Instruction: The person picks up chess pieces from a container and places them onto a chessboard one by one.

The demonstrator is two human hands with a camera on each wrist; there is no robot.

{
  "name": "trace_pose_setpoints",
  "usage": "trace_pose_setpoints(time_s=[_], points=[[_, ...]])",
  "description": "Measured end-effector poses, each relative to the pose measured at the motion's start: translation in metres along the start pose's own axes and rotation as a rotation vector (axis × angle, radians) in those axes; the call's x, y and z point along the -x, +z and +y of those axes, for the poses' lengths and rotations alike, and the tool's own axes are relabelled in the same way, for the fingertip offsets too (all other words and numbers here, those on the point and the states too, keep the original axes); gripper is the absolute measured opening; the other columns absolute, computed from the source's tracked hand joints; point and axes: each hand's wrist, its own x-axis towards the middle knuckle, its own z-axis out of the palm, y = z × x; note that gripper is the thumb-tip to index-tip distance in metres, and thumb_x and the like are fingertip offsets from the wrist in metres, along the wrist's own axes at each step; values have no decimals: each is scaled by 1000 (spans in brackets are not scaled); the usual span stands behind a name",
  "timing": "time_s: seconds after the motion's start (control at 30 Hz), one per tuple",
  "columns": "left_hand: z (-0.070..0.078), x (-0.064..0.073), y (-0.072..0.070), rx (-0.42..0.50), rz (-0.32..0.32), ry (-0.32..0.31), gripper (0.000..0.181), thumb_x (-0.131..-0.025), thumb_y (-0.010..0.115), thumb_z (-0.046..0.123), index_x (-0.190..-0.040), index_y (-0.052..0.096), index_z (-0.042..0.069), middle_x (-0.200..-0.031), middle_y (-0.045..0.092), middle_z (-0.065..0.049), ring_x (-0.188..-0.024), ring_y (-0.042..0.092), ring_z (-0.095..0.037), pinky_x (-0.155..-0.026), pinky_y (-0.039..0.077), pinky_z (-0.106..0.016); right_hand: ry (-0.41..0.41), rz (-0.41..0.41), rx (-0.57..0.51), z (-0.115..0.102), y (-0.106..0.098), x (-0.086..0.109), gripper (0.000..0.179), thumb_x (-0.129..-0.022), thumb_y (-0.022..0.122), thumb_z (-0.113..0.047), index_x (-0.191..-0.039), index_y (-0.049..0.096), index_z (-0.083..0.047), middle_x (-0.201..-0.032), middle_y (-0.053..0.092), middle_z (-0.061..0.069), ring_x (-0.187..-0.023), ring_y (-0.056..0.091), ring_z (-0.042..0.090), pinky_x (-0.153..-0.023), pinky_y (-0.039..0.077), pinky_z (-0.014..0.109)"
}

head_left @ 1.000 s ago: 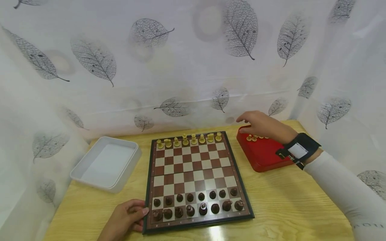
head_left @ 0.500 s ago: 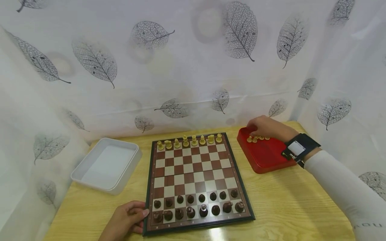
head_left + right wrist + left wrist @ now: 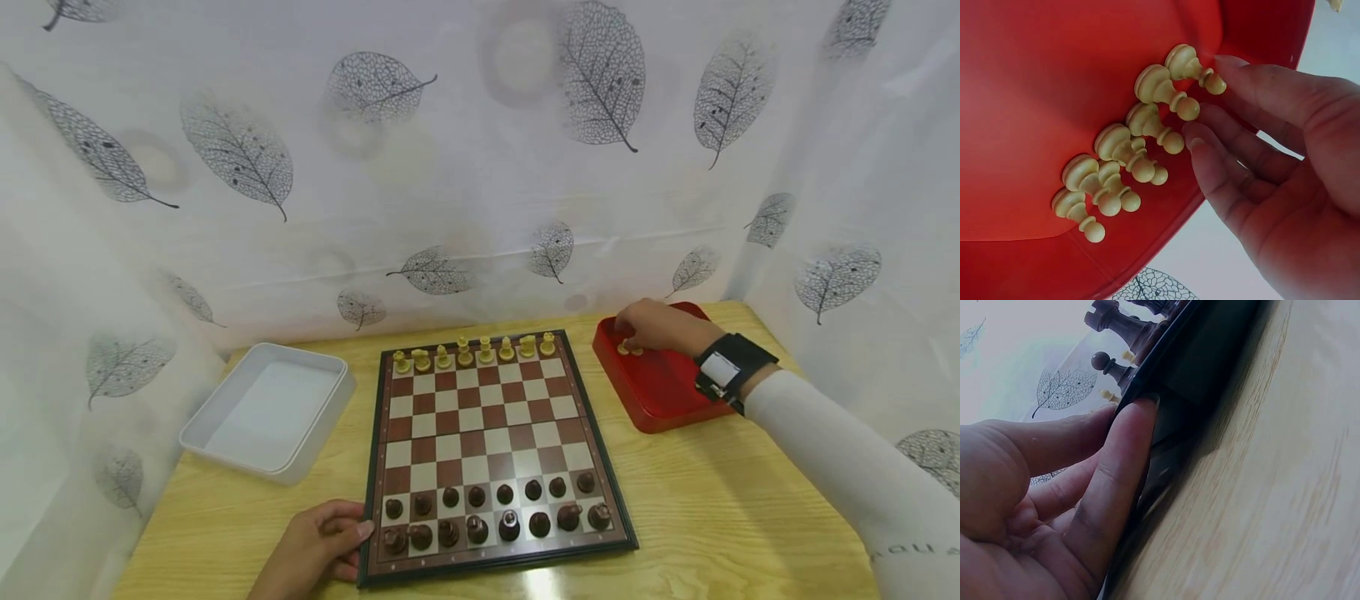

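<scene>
At the near left corner of the chessboard (image 3: 480, 418), my left hand (image 3: 311, 543) grips the edge. The left wrist view shows the thumb and a finger (image 3: 1124, 440) pinching its dark rim, beside a dark rook (image 3: 1119, 324). My right hand (image 3: 660, 327) reaches into the red tray (image 3: 678, 404). Several cream pawns (image 3: 1114, 145) lie there in a slanting row against the wall. In the right wrist view the fingers (image 3: 1207, 159) are loosely bent beside the uppermost pawn (image 3: 1186, 64), one fingertip close to its head; a firm hold does not show.
Cream pieces (image 3: 465, 353) stand along the board's far row, and dark pieces (image 3: 509, 525) fill its two near rows. Left of the board is a white tray (image 3: 315, 427). A leaf-printed curtain (image 3: 465, 167) hangs behind the wooden table (image 3: 720, 517).
My right hand has lowered into the red tray and its fingers have come down to the pawns. The left hand keeps its grip on the board's edge.
</scene>
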Motion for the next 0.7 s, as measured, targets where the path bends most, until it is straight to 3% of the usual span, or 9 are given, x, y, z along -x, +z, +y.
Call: trace_pose_setpoints(time_s=[0.23, 0.7], points=[[0, -1, -1, 1, -2, -3, 58, -96, 76, 25, -134, 53, -12, -94, 74, -3, -78, 71, -19, -70, 67, -37, -18, -23, -5, -1, 5, -5, 17, -90, 74, -3, -106, 75, 4, -87, 68, 10, -73, 58, 19, -65, 50, 26], [1, 0, -2, 0, -8, 13, 54, -98, 73, 21, -134, 53, -13, -93, 73, 0, -77, 69, -18, -68, 67, -35, -41, 5, 39, 1, 10, -7, 8, -89, 73, 2, -95, 78, 0, -79, 67, 6, -67, 58, 16, -60, 50, 23]])
